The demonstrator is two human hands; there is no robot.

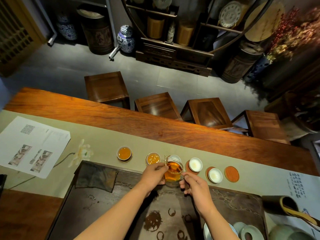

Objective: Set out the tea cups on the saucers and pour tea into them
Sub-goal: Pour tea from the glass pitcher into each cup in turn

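While pouring at the third cup, glass pitcher clamped between left hand and right hand over the runner. Two cups left of it filled, two to the right empty, end saucer bare. Next: tip gently, shift right.

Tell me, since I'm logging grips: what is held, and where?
The clear glass pitcher of amber tea: left hand at its rim side, right hand fingers at its handle side.

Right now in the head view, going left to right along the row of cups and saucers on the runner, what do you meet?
Filled cup → second filled cup → glass pitcher of tea held by both hands → empty cup → second empty cup → bare red saucer.
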